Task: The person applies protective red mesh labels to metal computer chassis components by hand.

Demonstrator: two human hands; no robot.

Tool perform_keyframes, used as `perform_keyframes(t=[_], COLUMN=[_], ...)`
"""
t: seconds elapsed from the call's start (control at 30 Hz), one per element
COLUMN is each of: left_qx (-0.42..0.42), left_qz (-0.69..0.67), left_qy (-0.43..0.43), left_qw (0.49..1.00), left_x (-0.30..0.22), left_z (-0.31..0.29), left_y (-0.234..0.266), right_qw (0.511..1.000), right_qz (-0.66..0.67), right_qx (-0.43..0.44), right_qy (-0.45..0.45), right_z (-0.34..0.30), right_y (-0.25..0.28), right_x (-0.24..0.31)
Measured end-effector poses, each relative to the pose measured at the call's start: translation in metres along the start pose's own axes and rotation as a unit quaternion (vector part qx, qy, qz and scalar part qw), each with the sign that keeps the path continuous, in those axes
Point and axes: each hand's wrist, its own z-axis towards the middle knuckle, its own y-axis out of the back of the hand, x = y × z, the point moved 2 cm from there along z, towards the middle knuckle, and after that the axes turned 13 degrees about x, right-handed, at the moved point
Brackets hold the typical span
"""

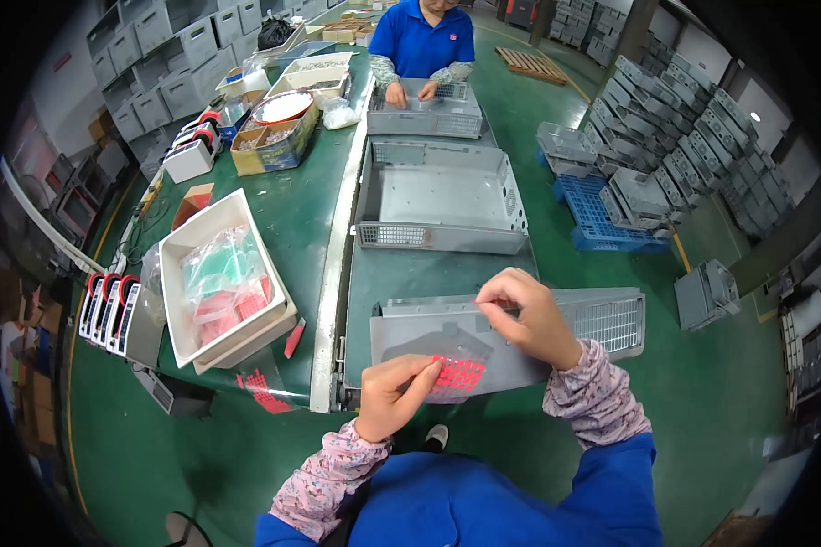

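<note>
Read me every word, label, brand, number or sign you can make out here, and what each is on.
No text is legible.
Co-worker's blue shirt: small reddish chest mark, too small to read.
White boxes with black-and-red fronts at the bench's left edge: front markings too small and blurred.
Sheet of red stickers in the left hand: no lettering discernible.

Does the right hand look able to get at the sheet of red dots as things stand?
Probably yes: the left hand holds the sheet of red dots by its left side, and the right hand is close by with nothing visible between.
</note>
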Motion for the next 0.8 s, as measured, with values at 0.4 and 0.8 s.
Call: perform_keyframes(t=[0.4, 0.8], left_qx=[0.013, 0.01], left_qz=[0.021, 0.012], left_qy=[-0.02, -0.026], left_qw=[1.0, 1.0], left_x=[0.0021, 0.0031], left_z=[-0.0072, -0.0072], left_y=[-0.0042, -0.0043], right_qw=[0.996, 0.996], right_qz=[-0.017, -0.032], right_qx=[0.09, 0.088], right_qy=[-0.002, 0.008], right_z=[0.0049, 0.0056], right_y=[-0.0033, -0.004], right_x=[-0.0032, -0.004])
